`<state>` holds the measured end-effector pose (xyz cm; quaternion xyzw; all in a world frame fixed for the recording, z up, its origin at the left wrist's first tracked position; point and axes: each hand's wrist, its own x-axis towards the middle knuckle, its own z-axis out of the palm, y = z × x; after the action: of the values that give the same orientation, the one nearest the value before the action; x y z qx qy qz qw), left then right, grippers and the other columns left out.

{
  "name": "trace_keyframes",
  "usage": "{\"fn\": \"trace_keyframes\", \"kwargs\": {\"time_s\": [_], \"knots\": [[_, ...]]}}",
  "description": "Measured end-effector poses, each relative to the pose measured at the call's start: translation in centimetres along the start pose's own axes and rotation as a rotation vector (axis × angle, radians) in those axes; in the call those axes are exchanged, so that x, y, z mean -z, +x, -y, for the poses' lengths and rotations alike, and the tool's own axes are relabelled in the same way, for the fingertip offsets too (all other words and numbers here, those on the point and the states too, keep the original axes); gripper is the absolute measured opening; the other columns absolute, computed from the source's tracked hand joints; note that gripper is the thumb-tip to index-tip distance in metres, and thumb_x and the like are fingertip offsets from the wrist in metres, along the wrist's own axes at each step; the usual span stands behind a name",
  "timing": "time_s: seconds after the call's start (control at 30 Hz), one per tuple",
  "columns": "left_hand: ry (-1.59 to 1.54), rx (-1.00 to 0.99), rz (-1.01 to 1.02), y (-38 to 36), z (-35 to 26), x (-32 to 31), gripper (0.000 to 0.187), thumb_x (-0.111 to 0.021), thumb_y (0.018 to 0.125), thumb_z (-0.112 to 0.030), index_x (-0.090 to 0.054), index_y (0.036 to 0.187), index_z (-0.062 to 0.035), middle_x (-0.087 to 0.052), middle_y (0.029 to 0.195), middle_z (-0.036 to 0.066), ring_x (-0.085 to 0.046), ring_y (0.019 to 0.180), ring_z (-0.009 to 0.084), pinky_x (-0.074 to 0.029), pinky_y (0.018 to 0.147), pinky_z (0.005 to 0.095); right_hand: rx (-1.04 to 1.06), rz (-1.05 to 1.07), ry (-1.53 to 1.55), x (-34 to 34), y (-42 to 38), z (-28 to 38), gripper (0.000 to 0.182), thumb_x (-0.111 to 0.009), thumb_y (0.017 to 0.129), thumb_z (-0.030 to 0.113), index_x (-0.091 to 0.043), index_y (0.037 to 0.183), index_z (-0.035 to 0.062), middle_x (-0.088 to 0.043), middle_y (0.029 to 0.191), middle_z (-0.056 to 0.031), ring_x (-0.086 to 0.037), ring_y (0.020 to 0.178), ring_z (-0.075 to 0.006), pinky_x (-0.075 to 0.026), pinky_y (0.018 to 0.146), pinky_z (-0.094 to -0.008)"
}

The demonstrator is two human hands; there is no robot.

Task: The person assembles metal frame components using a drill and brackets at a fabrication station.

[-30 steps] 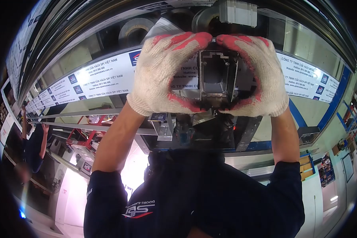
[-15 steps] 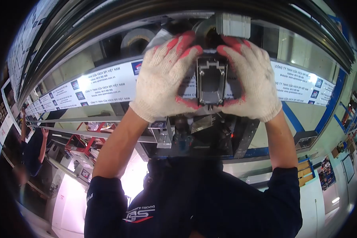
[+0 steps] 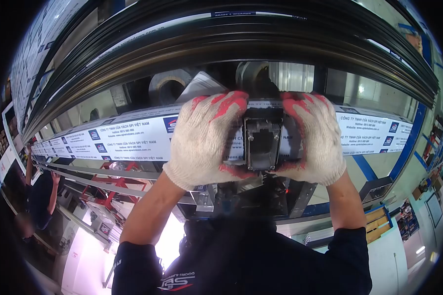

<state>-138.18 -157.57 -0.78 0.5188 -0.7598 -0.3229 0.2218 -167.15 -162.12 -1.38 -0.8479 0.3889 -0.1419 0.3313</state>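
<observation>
A long profile wrapped in white printed film (image 3: pixel 133 135) runs across the view. On its middle sits a dark, frame-like metal piece (image 3: pixel 263 142) with a rectangular opening. My left hand (image 3: pixel 206 135), in a cream glove with red fingertips, wraps round the profile just left of this piece. My right hand (image 3: pixel 316 135), gloved alike, grips the profile on the piece's right side. Both thumbs lie at the near edge, close to the piece's lower corners. The undersides of the fingers are hidden.
Dark long profiles (image 3: pixel 182 49) arch across the top. A round metal part (image 3: pixel 170 84) lies behind the wrapped profile, with a ribbed metal block (image 3: pixel 293 73) to its right. Another person (image 3: pixel 42 191) stands at the far left, a hand at the profiles. Red racks (image 3: pixel 115 189) stand lower left.
Both hands, the dark piece and the wrapped profile appear lower in the view. More of the dark profiles shows at the top. The hands keep their hold.
</observation>
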Motion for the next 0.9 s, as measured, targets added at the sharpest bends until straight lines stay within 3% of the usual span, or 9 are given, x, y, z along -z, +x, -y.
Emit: {"fn": "trace_keyframes", "kwargs": {"time_s": [0.17,0.3,0.4,0.5,0.53,0.63,0.8,0.9], "knots": [[0.061,-0.02,0.029,0.4,-0.1,0.1,0.117,-0.102,0.049,-0.052,-0.061,0.147,-0.0044,-0.067,0.151,0.019,-0.067,0.133,0.041,-0.047,0.111,0.0554,-0.005,-0.003,0.033,0.1,0.5,0.1,0.117,-0.103,0.051,0.053,-0.064,0.15,0.0049,-0.07,0.14,-0.0181,-0.062,0.135,-0.047,-0.041,0.123,-0.0659],[0.087,0.039,0.098,0.7,-0.5,0.3,0.109,-0.099,0.052,-0.046,-0.063,0.146,-0.0057,-0.068,0.146,0.017,-0.066,0.131,0.04,-0.047,0.11,0.0552,-0.032,0.14,-0.002,1.0,1.6,0.7,0.114,-0.103,0.05,0.048,-0.065,0.149,0.0073,-0.07,0.139,-0.0181,-0.063,0.132,-0.0453,-0.041,0.119,-0.0642],[0.145,0.057,0.087,0.9,-1.0,0.1,0.106,-0.098,0.053,-0.043,-0.062,0.146,-0.0065,-0.068,0.143,0.016,-0.064,0.133,0.0396,-0.045,0.112,0.0554,-0.011,0.099,-0.033,0.8,2.0,1.3,0.113,-0.101,0.051,0.046,-0.063,0.15,0.0079,-0.069,0.139,-0.0184,-0.063,0.132,-0.045,-0.04,0.119,-0.0631],[0.139,0.065,0.102,1.1,-1.3,0.2,0.106,-0.098,0.053,-0.042,-0.061,0.147,-0.0073,-0.067,0.142,0.016,-0.061,0.136,0.0396,-0.044,0.114,0.0555,-0.046,0.136,-0.03,1.0,2.2,1.8,0.111,-0.1,0.053,0.047,-0.062,0.15,0.0077,-0.068,0.138,-0.0183,-0.062,0.133,-0.0447,-0.038,0.12,-0.0621],[0.161,0.066,0.11,1.0,-1.2,0.1,0.117,-0.099,0.045,-0.044,-0.058,0.148,-0.0064,-0.065,0.144,0.015,-0.06,0.137,0.0397,-0.04,0.118,0.0559,-0.047,0.121,-0.048,0.9,2.2,1.9,0.111,-0.1,0.055,0.049,-0.061,0.15,0.0074,-0.068,0.138,-0.0187,-0.062,0.133,-0.0449,-0.037,0.121,-0.0604],[0.175,0.044,0.052,1.1,-1.8,0.2,0.107,-0.099,0.051,-0.042,-0.06,0.145,-0.0072,-0.066,0.14,0.016,-0.06,0.138,0.039,-0.043,0.116,0.0539,-0.054,0.09,-0.067,0.9,2.1,2.4,0.111,-0.099,0.056,0.052,-0.06,0.149,0.007,-0.068,0.139,-0.0196,-0.062,0.134,-0.0448,-0.037,0.122,-0.0589],[0.272,0.041,0.082,0.6,-1.8,-0.2,0.11,-0.099,0.056,-0.044,-0.056,0.149,-0.0053,-0.065,0.142,0.017,-0.06,0.137,0.0386,-0.043,0.118,0.0508,-0.041,0.107,-0.135,1.5,2.2,4.0,0.124,-0.097,0.062,0.05,-0.044,0.164,0.0041,-0.063,0.146,-0.0231,-0.061,0.136,-0.0403,-0.038,0.121,-0.0543],[0.307,0.023,0.06,0.4,-2.0,-0.2,0.112,-0.099,0.056,-0.045,-0.055,0.151,-0.0047,-0.065,0.142,0.017,-0.06,0.138,0.0384,-0.043,0.119,0.0502,0.019,0.114,-0.132,1.2,1.9,4.2,0.124,-0.098,0.062,0.048,-0.043,0.164,0.0029,-0.062,0.148,-0.0227,-0.061,0.136,-0.0395,-0.037,0.122,-0.0548]]}}
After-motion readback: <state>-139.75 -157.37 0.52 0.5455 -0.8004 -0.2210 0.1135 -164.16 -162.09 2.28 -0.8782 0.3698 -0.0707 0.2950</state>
